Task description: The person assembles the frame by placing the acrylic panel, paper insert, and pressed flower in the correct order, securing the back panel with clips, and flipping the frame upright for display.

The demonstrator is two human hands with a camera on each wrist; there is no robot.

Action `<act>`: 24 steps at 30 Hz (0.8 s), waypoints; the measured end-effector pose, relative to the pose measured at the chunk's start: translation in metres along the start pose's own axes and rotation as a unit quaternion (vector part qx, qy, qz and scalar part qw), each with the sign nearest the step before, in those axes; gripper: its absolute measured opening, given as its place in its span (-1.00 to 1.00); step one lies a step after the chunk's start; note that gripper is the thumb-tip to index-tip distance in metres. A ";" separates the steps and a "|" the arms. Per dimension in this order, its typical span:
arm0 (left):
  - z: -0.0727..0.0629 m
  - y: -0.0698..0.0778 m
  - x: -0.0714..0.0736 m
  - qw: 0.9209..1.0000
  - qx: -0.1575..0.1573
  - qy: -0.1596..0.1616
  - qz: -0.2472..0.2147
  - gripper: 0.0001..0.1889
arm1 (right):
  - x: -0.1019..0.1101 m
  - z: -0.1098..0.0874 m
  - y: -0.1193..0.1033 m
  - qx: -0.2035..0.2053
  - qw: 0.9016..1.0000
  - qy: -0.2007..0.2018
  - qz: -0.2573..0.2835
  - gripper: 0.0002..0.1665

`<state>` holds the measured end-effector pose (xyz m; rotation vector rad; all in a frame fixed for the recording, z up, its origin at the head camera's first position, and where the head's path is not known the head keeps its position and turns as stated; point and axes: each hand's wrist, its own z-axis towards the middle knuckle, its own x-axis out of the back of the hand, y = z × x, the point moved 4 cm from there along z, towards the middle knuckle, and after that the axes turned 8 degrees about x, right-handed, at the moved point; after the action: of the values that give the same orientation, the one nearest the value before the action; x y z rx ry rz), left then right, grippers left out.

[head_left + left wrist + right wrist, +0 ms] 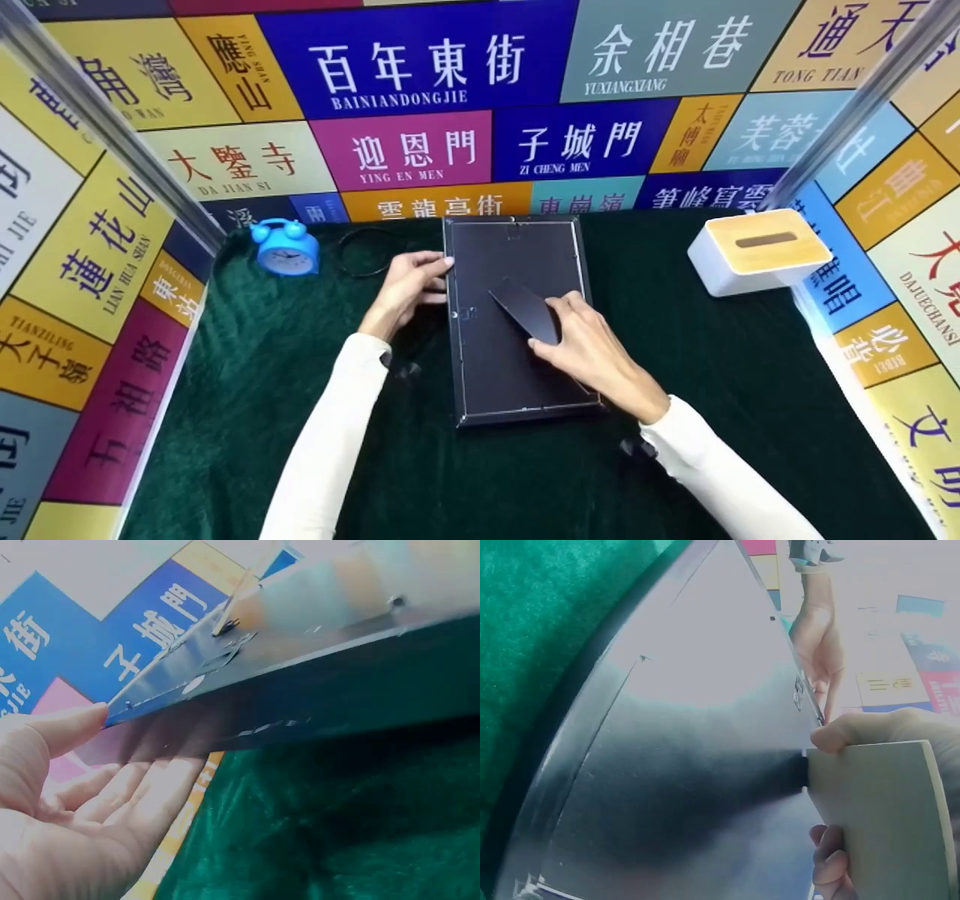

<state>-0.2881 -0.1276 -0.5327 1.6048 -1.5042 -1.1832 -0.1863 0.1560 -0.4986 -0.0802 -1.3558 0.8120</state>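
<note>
A black picture frame shows its back in the head view, over the dark green cloth. From that back a black easel leg sticks up at a slant. My right hand pinches the leg between thumb and fingers; the right wrist view shows the leg from its pale, lit side, joined to the backing at a small hinge. At the frame's left edge my left hand holds on. In the left wrist view its thumb lies on the upper edge, with the other fingers beneath the frame's side.
Left of the frame, a blue alarm clock stands at the back of the green cloth. A thin black ring lies between clock and frame. On the right stands a white tissue box with a wooden lid. Sign-printed walls enclose the table.
</note>
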 end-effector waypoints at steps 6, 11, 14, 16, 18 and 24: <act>-0.004 0.005 -0.002 1.000 -0.011 0.024 0.009 -0.66 | 0.000 -0.005 0.000 0.012 1.000 -0.009 0.000 -0.17; -0.009 0.006 -0.005 0.999 -0.016 0.035 0.005 -0.70 | 0.003 -0.009 0.000 0.008 1.000 -0.018 0.000 -0.17; -0.014 0.006 -0.008 0.999 -0.019 0.035 -0.009 -0.72 | 0.009 -0.012 -0.002 0.003 1.000 -0.024 0.004 -0.17; -0.019 0.008 -0.011 0.999 -0.024 0.034 -0.022 -0.73 | 0.013 -0.014 -0.003 0.004 1.000 -0.024 0.005 -0.17; -0.024 0.010 -0.014 0.998 -0.031 0.033 -0.034 -0.75 | 0.017 -0.016 -0.004 0.008 1.000 -0.018 0.005 -0.19; -0.037 0.020 -0.027 0.995 -0.052 0.028 -0.075 -0.77 | 0.032 -0.023 -0.007 0.026 1.000 0.006 0.001 -0.20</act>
<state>-0.2610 -0.1084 -0.4953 1.6909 -1.2839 -1.2648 -0.1628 0.1781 -0.4749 -0.0461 -1.3235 0.8462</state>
